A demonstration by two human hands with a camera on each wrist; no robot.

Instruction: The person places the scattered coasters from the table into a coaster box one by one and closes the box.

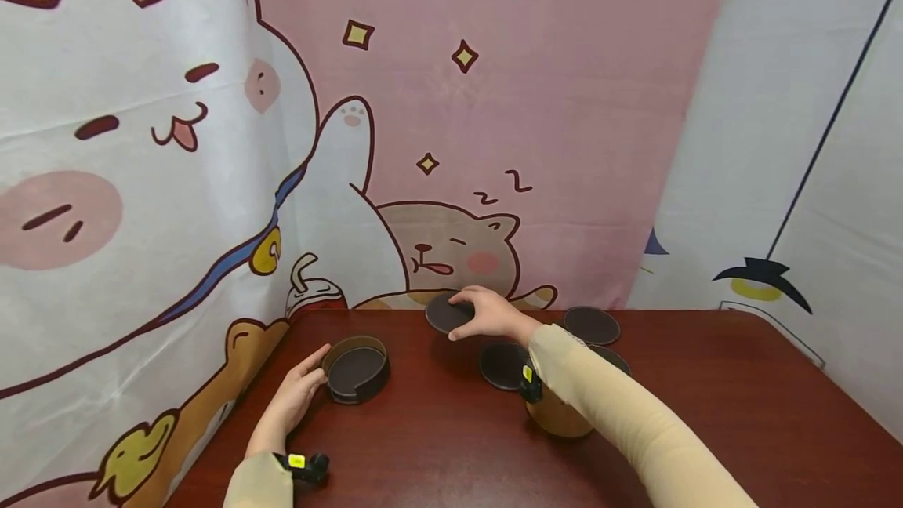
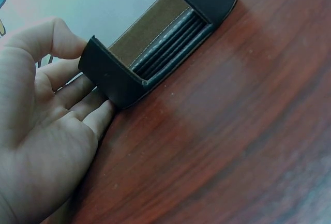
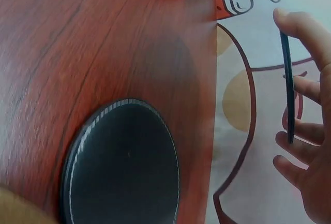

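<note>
My left hand (image 1: 295,394) grips the left side of a round dark coaster holder (image 2: 111,76), its thumb at the rim and its fingers along the outer wall. The holder has a tan lining and a front slot, and several stacked coasters (image 2: 170,45) show inside. Over the table's far edge, my right hand (image 1: 487,313) pinches a thin round dark coaster (image 3: 288,89) between thumb and fingers. Below that hand, another black coaster with pale edge stitching (image 3: 126,162) lies on the table.
Two more dark coasters (image 1: 591,325) (image 1: 612,358) lie to the right, one partly behind the sleeve. A tan round piece (image 1: 560,416) sits under the right forearm, partly hidden. The reddish-brown table (image 1: 423,445) ends at a printed cartoon curtain (image 1: 564,100).
</note>
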